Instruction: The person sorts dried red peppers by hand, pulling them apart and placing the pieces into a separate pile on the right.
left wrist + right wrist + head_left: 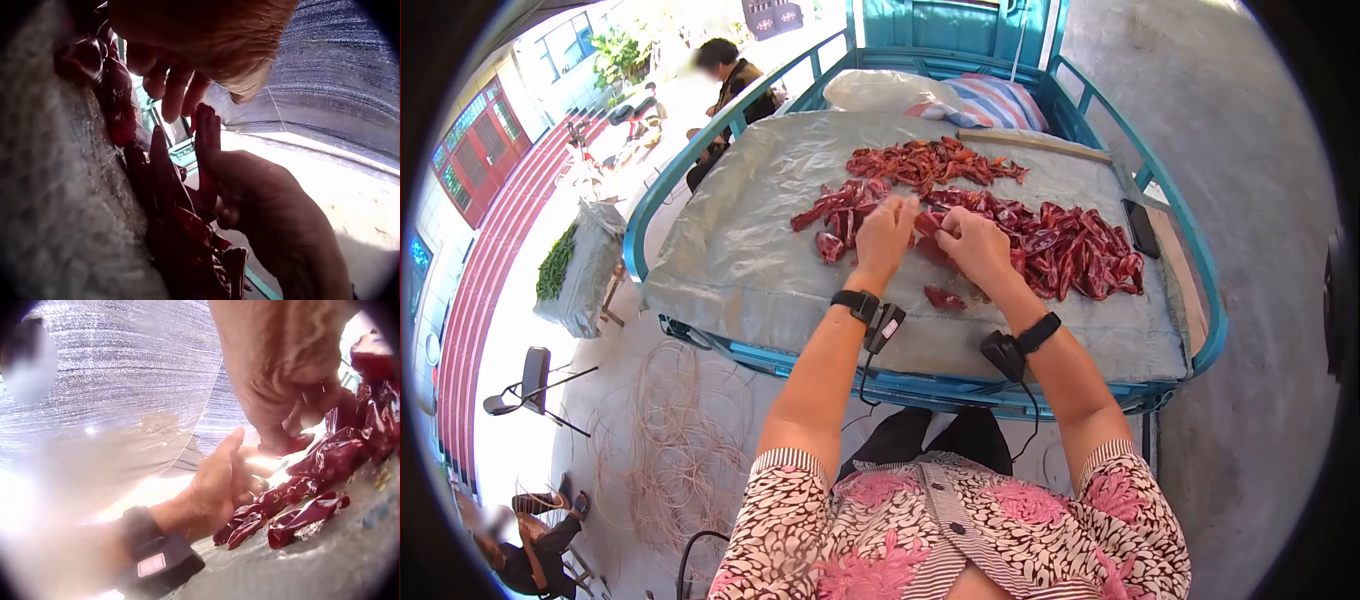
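My right hand pinches a dried red chili pepper between thumb and fingers, over the near edge of the heaps. Facing it, my left hand has its fingers loosely bent, with nothing seen in them; in the right wrist view its thumb stands up apart from the fingers. A large heap of dried red chilies lies to the right of my hands. Smaller heaps lie at the left and at the back. One loose chili is on the sheet in front of my hands.
A greyish plastic sheet covers the blue cart bed, which has side rails. A phone lies at the right, sacks at the back. People sit at the left, near a folding chair and green produce.
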Tool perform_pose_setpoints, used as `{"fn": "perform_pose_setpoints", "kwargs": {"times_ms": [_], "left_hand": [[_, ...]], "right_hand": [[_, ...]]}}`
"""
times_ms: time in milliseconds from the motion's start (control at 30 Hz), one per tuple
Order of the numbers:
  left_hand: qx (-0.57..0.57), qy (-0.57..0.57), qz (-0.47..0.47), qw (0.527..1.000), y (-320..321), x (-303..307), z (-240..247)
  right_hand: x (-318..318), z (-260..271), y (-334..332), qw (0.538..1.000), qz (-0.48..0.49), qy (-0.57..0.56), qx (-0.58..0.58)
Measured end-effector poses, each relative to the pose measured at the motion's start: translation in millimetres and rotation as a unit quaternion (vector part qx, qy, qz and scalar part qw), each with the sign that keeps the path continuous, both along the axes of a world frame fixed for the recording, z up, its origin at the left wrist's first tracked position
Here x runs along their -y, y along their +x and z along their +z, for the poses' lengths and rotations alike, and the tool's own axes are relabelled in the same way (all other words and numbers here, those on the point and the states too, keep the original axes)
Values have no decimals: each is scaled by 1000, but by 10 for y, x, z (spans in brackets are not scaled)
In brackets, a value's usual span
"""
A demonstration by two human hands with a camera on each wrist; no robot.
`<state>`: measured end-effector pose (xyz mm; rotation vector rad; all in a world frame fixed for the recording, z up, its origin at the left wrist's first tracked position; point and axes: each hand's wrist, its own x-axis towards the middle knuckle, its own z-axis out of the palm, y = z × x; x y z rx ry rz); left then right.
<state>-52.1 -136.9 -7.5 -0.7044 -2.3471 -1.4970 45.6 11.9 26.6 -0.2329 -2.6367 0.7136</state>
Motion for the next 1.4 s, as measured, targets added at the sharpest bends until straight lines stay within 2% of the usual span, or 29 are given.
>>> {"fn": "perform_pose_setpoints", "kwargs": {"times_ms": [67, 167, 200, 233, 300, 333, 433, 533, 733, 833, 867, 967, 1067, 1167, 1267, 1400], "left_hand": [[32, 15, -86, 996, 43, -45, -72], [18, 64, -86, 994, -30, -75, -210], [-3, 36, -12, 999, 25, -32, -137], [-28, 37, 17, 999, -4, -3, -169], [-76, 40, 77, 993, -67, 72, -257], [-73, 27, 64, 995, -92, 99, -283], [-137, 21, 111, 984, -75, 49, -300], [-62, 40, 61, 995, -77, 95, -286], [-91, 31, 52, 994, -127, 104, -326], [-58, 110, 42, 991, -120, 91, -310], [-71, 136, 42, 987, -90, 92, -305], [-96, 180, 56, 977, 16, 120, -186], [-102, 162, 88, 978, -22, 122, -230], [-129, 142, 87, 977, -51, 85, -271], [-130, 120, 73, 981, -61, 94, -290], [-147, 94, 33, 984, 42, 141, -170]], "right_hand": [[-23, 14, -40, 1000, 24, -16, 2], [-41, -18, -78, 998, 54, -9, -6], [-48, -38, -61, 998, 52, -13, -26], [-57, -54, -42, 998, 51, -17, -45], [-83, -44, 15, 998, 41, 48, 4], [-83, -45, 41, 996, 35, 80, 29], [-69, -175, 30, 988, 38, 148, 21], [-66, -194, 21, 984, 32, 171, 37], [-94, 1, 44, 997, 23, 64, 34], [-97, 21, -87, 998, 32, -5, -46], [-95, -33, -167, 993, 57, -76, -75], [122, 257, -63, 967, 65, -245, 23], [29, -39, -89, 996, 56, 32, 53], [148, -255, 8, 973, 19, 222, 53], [77, -405, -46, 981, 20, 192, 31], [15, -184, -10, 993, 6, 113, 17]]}}
